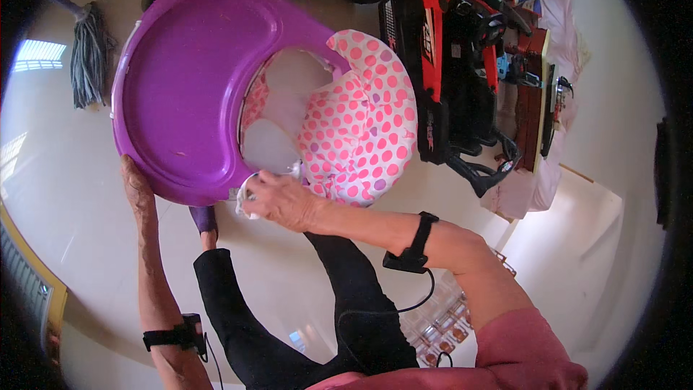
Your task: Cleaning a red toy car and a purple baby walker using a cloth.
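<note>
Before me stands a baby walker with a purple plastic tray [178, 81] and a padded seat [363, 124] covered in pink polka dots. My left hand [138, 189] grips the tray's outer edge at its lower left, with its fingers hidden below the rim. In my right hand [281, 200] is a bunched white cloth [246, 195]. It touches the walker's near rim, where the tray meets the seat. A small reddish mark shows on the tray's surface.
A grey string mop [89, 59] lies on the glossy floor [48, 162] at left. To the right stands a red and black motorbike [433, 38], close to the seat. Behind it is a reddish-brown cabinet [530, 103] beside pink fabric [557, 21]. My feet are near the walker.
</note>
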Tool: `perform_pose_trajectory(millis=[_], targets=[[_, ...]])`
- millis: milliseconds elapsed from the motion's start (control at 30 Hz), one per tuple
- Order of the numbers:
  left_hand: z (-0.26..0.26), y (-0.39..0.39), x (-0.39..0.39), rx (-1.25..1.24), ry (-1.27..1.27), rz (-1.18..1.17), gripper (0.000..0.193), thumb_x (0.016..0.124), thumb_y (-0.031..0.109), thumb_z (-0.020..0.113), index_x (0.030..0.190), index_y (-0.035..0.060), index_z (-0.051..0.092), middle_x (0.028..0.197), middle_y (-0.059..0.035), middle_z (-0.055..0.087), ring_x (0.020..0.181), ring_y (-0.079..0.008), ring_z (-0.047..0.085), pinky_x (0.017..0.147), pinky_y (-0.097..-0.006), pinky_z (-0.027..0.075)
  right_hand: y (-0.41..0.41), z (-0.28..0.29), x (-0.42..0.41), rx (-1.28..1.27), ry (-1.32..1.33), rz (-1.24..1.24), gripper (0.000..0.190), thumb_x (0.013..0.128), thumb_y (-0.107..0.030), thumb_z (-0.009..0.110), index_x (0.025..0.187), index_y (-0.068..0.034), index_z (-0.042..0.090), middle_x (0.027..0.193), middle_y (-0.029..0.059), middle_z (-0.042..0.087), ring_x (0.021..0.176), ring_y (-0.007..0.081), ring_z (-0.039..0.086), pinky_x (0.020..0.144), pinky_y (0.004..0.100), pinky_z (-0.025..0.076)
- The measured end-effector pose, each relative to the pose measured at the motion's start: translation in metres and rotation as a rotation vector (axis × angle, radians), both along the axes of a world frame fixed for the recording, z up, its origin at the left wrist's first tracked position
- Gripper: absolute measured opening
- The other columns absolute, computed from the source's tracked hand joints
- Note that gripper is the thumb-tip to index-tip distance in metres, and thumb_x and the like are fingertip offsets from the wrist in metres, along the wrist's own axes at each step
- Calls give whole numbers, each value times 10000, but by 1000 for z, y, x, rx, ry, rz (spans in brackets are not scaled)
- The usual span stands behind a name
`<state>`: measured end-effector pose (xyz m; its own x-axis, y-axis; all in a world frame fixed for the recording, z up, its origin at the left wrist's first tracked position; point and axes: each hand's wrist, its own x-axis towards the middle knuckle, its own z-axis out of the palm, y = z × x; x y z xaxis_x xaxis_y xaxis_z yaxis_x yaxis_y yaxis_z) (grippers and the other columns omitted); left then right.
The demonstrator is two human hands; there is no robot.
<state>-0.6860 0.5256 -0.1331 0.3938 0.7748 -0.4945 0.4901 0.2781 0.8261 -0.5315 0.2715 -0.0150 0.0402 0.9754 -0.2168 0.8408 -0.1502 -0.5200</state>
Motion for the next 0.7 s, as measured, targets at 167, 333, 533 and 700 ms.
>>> perform_pose_trajectory(millis=[167, 333, 533, 700], targets=[[-2, -7, 3, -31, 41, 64, 696, 932, 534, 267, 1293, -52, 365, 1252, -173, 441, 1161, -257, 408, 992, -352, 311, 4, 8, 37, -124, 185, -216, 210, 706, -143, 630, 912, -140, 586, 956, 66, 519, 911, 253, 513, 732, 369, 497], [-9, 0, -17, 0, 40, 58, 661, 932, 531, 274, 1202, -55, 420, 1105, -143, 485, 1023, -239, 456, 917, -354, 352, 25, 29, 128, 227, -168, -411, 203, 793, -191, 588, 977, -114, 547, 942, 115, 547, 887, 294, 565, 711, 389, 479], [-4, -14, 1, 35, -21, 85, 571, 949, 481, 275, 1086, -40, 465, 974, -96, 486, 906, -196, 471, 829, -335, 392, 49, -8, 250, 83, -359, -844, 287, 830, -305, 541, 972, -56, 530, 894, 207, 585, 841, 383, 578, 728, 474, 451], [6, -8, -4, 0, 74, 79, 607, 932, 526, 283, 1137, -20, 450, 927, -105, 515, 865, -209, 501, 787, -337, 415, 114, -28, 215, 39, -118, -1261, 342, 816, -295, 577, 983, 2, 536, 907, 204, 599, 837, 376, 589, 758, 444, 453]])
